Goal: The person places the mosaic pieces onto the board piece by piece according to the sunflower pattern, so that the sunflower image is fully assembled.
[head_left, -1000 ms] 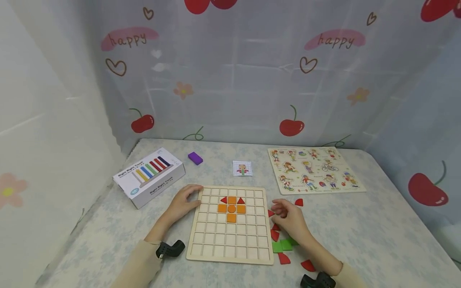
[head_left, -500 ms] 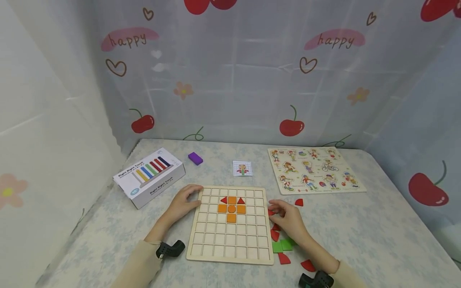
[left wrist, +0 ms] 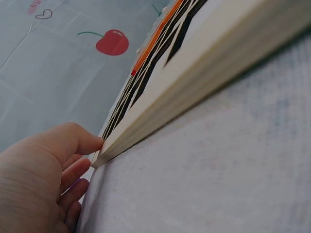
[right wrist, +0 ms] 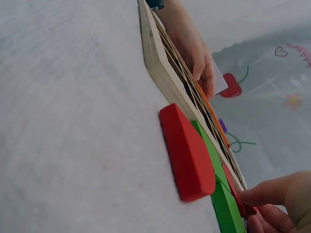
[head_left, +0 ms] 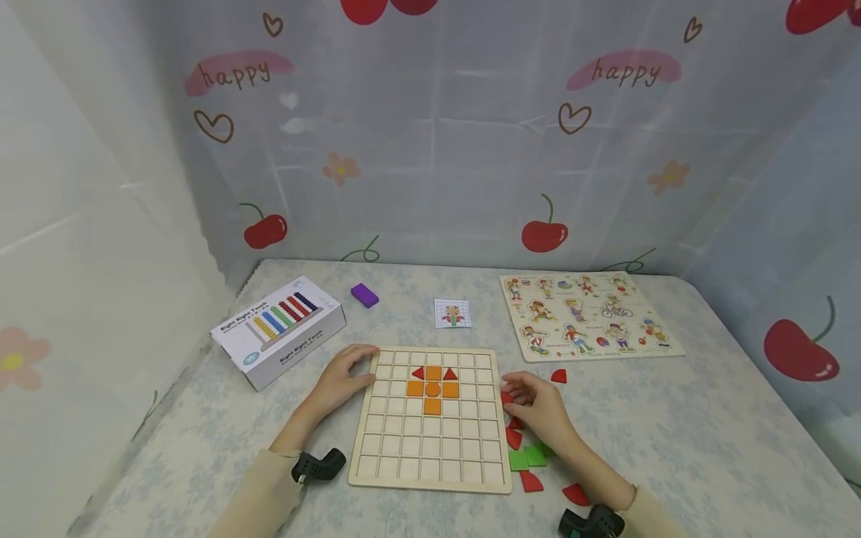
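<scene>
A wooden grid board lies flat in front of me; in its upper rows sit orange squares and two red triangles. My left hand rests against the board's far-left corner. In the left wrist view its thumb touches that corner and the fingers lie relaxed. My right hand sits at the board's right edge, fingertips pinching a small red piece. The right wrist view shows that red piece under my fingertips.
Loose red pieces and green squares lie right of the board, the nearest a red piece. A white box, purple block, pattern card and picture puzzle lie behind. Cherry-printed curtains close in the table.
My right hand has shifted slightly left toward the board's edge and its fingers have closed down onto the red piece. The left hand and board have stayed put.
</scene>
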A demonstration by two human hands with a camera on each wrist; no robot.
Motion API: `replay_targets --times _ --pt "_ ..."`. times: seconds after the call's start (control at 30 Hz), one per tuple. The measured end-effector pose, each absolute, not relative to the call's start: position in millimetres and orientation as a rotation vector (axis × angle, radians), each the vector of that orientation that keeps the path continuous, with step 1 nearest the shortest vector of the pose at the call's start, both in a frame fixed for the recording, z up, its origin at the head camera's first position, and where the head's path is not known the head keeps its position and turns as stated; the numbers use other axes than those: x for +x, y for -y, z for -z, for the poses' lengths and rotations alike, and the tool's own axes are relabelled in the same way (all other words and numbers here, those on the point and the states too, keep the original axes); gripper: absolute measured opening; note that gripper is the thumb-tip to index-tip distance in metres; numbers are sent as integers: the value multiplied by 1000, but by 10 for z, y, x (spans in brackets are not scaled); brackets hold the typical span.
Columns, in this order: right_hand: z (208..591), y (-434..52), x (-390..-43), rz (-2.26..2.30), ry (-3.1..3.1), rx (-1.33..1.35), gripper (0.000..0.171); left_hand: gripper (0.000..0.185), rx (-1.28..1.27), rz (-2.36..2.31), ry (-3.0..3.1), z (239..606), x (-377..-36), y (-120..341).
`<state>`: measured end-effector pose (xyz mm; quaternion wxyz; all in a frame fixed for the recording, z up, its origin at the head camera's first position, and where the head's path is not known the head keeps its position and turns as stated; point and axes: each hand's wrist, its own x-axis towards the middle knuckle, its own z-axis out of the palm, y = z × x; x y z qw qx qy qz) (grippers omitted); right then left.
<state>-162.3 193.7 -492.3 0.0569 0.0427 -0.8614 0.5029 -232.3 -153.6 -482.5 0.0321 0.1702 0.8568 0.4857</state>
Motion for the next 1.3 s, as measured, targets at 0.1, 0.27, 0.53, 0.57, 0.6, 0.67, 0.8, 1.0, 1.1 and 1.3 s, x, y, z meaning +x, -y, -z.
replay_targets --times 0.1,0.27,0.53,0.57,0.6,0.67,0.8,1.0,1.1,1.3 --pt "4928 -1952 -1633 -1567 2606 117 38 46 512 -1504 -2647 4956 -2391 1560" --pt "4943 -1974 -1643 -1647 2589 111 34 45 516 -1496 -2662 5077 -2461 1607" --pt "4931 -1958 -1638 -1756 2522 131 29 44 537 -1506 -2648 5075 -2457 1636" --pt "4927 -1952 -1635 -1773 2509 128 29 44 535 -1503 -2648 5073 -2455 1637" --pt "4921 -1943 -1633 -1786 2497 125 29 44 533 -1502 -2646 5071 -2454 1638" --pt "4907 -1921 -1634 -1805 2483 115 30 45 532 -1496 -2647 5071 -2454 1639" --pt "4847 -1836 -1642 -1837 2519 116 32 44 533 -1483 -2663 5078 -2461 1649" --pt "4777 -1621 -1663 -1913 2555 211 31 44 546 -1487 -2665 5085 -2459 1661" --pt "4790 -1480 -1678 -1929 2590 231 28 44 551 -1482 -2669 5085 -2459 1656" --pt "4833 -1262 -1672 -1848 2612 243 19 44 563 -1473 -2667 5070 -2467 1631"
